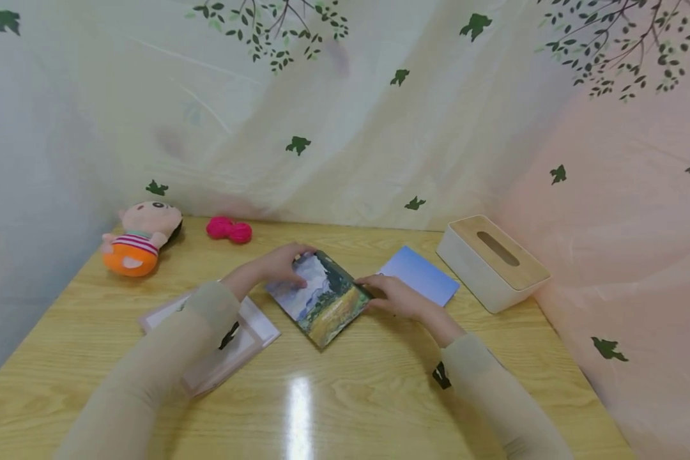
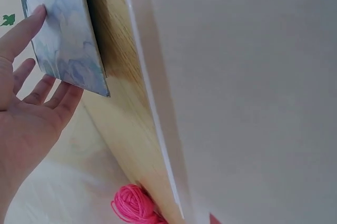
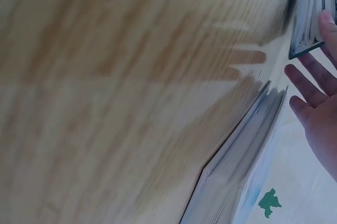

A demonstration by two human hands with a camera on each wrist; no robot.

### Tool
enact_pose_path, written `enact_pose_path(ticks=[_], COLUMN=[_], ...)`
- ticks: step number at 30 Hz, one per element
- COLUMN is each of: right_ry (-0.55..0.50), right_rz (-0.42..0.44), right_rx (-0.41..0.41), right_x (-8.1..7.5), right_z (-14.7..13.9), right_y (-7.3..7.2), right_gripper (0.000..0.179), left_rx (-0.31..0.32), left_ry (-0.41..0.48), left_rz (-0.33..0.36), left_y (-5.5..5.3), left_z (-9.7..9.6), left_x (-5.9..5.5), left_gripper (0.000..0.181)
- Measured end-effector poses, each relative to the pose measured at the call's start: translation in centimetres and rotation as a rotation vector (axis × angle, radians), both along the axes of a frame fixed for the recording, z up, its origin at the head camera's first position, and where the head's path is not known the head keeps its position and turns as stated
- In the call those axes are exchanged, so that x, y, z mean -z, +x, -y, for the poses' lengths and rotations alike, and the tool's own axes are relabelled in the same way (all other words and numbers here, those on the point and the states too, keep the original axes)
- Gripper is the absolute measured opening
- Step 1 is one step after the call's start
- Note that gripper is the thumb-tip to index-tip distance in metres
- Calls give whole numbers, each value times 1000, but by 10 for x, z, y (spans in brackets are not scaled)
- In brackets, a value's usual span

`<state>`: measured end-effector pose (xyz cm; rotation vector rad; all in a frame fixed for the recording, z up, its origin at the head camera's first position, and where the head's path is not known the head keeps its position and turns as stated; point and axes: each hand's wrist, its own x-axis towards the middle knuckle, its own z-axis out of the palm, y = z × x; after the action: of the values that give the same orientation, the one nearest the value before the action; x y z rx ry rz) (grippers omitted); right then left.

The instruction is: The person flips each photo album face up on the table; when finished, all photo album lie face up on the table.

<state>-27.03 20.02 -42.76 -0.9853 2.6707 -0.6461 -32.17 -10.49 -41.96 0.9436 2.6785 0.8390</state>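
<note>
A book with a painted landscape cover (image 1: 336,303) is held by both hands over the middle of the table. My left hand (image 1: 278,263) grips its far left side, thumb on the cover and the other fingers at the edge, as the left wrist view of the painted book (image 2: 66,34) shows. At its right corner, my right hand (image 1: 399,296) pinches the book, thumb against the page edges (image 3: 311,13) and fingers beneath. Just behind the right hand lies a blue book (image 1: 420,276), its pages (image 3: 237,155) slightly parted in the right wrist view.
Under the left forearm lies a flat, pale pink-edged item (image 1: 255,326). A plush doll (image 1: 140,236) and pink yarn (image 1: 229,230) are at the back left. At the right edge stands a white tissue box with a wooden lid (image 1: 489,271). Patterned curtain (image 1: 351,128) hangs behind the table.
</note>
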Motion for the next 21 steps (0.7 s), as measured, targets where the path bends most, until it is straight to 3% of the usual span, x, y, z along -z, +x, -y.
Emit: enact_pose_path(ticks=[5,11,21], right_ry=[-28,-39,-53], right_rz=[8,-22,-35], right_rx=[20,35,32], right_x=[-3,-5,-13], right_z=[0,-1,-1], right_y=[4,8,15], right_gripper=[51,56,64], left_rx=[1,-41,-70], left_ry=[50,91,116], left_rz=[-32,-39,-86], left_y=[0,1,3], left_z=[-1,-2,-4], left_x=[-2,-2,-9], left_gripper=[78,77,59])
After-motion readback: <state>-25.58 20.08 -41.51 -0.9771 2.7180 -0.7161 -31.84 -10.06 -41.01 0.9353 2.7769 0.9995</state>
